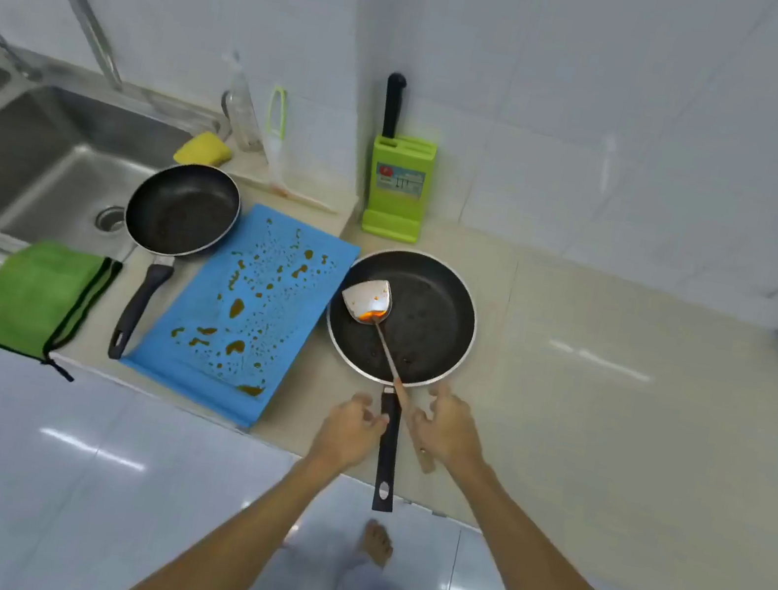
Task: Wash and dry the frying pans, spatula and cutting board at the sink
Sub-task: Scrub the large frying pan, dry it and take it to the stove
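Big pan [428, 338] holds sauce-smeared spatula [369, 300]. L hand [349, 431] curled at pan handle, grip unclear; R hand [448, 435] splayed, gripping nothing.

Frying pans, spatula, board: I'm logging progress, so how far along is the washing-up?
Done: nothing visibly. The cutting board is spotted with brown sauce, the spatula carries orange sauce, and the small pan sits speckled at the edge of the sink. In hand: the left hand and right hand reach for the large pan, neither plainly gripping. Left: all washing, then drying with the green cloth.
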The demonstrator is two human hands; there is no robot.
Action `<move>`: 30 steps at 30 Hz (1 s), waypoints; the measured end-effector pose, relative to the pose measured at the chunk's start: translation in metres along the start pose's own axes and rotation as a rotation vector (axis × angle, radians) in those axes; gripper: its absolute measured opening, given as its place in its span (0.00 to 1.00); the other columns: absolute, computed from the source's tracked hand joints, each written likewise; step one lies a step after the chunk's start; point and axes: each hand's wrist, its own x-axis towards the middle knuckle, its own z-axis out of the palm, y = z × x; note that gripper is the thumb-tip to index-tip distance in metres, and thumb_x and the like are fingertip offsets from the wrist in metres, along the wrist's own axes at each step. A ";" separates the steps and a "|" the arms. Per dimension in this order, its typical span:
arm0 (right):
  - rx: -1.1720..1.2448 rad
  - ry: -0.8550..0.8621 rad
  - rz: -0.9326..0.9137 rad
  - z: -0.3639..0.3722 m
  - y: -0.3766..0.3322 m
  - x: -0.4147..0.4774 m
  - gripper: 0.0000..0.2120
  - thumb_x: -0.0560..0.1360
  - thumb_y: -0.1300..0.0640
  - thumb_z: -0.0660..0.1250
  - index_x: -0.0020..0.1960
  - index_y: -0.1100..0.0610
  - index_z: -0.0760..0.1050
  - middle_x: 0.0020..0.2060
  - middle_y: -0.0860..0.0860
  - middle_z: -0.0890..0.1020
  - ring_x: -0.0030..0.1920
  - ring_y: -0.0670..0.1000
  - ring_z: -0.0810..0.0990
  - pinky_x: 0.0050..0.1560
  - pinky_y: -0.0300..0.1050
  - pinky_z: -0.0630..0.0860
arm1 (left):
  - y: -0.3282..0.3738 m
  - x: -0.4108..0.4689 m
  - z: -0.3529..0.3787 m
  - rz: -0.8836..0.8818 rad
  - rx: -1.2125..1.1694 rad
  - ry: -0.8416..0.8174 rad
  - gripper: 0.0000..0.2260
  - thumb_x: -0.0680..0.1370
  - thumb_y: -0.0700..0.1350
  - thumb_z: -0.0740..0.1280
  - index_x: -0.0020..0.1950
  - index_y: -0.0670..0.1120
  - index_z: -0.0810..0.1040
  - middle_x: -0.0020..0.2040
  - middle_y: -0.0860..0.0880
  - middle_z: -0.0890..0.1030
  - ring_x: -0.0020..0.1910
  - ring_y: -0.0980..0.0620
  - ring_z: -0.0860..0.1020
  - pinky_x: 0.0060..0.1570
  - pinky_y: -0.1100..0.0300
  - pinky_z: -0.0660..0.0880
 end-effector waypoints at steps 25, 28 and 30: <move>0.215 0.095 0.015 0.030 0.038 0.042 0.04 0.78 0.56 0.69 0.49 0.55 0.74 0.37 0.48 0.81 0.40 0.49 0.82 0.45 0.54 0.82 | -0.016 0.026 0.079 -0.304 -0.440 0.168 0.21 0.85 0.55 0.55 0.40 0.43 0.76 0.36 0.45 0.78 0.36 0.49 0.76 0.33 0.62 0.71; 0.198 0.122 0.034 0.014 0.039 0.033 0.04 0.78 0.56 0.69 0.49 0.55 0.75 0.37 0.49 0.81 0.39 0.49 0.81 0.44 0.55 0.82 | -0.010 0.016 0.068 -0.262 -0.426 0.128 0.21 0.84 0.55 0.56 0.39 0.44 0.74 0.35 0.47 0.76 0.34 0.51 0.75 0.30 0.64 0.70; 0.203 0.132 0.059 0.005 0.040 0.026 0.05 0.78 0.54 0.69 0.47 0.53 0.74 0.36 0.49 0.81 0.38 0.50 0.82 0.43 0.57 0.83 | -0.005 0.008 0.057 -0.228 -0.390 0.103 0.20 0.84 0.54 0.56 0.38 0.44 0.73 0.34 0.48 0.75 0.32 0.53 0.74 0.27 0.67 0.69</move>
